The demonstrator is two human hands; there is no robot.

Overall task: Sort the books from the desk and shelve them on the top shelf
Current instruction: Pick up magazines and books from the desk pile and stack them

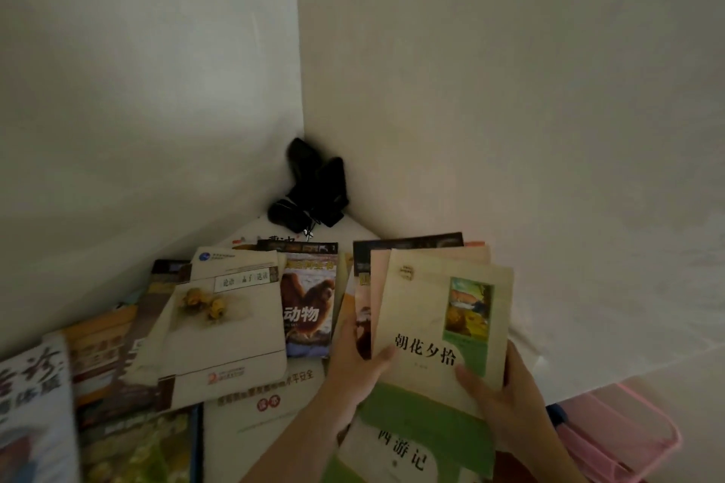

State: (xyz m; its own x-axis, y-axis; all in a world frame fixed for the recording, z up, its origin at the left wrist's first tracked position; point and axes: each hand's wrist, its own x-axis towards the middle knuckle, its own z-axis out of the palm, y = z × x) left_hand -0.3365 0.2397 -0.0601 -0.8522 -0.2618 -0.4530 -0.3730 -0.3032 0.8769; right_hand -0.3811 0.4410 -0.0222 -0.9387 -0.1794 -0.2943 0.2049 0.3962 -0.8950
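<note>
Many books lie spread over the desk [549, 345] in a room corner. Both hands hold a cream book with a green panel and a small picture [443, 322], on top of a fanned bunch of books. My left hand [353, 361] grips its left edge, thumb on the cover. My right hand [498, 400] grips its lower right corner. A green and cream book [416, 439] lies below it. To the left lie a cream book with yellow flowers [223, 325] and an animal book with a brown ape [310, 306]. No shelf is in view.
A black bundle with straps [314, 188] sits in the corner where two white walls meet. More overlapping books [117, 384] cover the lower left. A pink plastic frame [620, 431] stands beyond the desk's right edge.
</note>
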